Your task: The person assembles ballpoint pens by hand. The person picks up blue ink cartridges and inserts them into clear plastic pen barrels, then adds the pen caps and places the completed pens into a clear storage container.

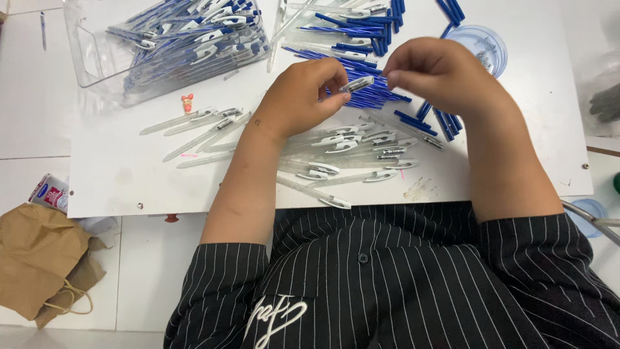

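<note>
Pinching one clear pen barrel (356,83) with a white clip, left hand (303,97) and right hand (439,71) grip its ends.

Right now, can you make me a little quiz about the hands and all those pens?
1. True or false: both hands pinch one clear plastic pen barrel.
2. Where is the clear plastic bin of blue pens: upper left or lower right?
3. What tiny thing lies below that bin?

Key:
1. True: left hand and right hand hold it.
2. Upper left.
3. A small pink figurine.
</note>
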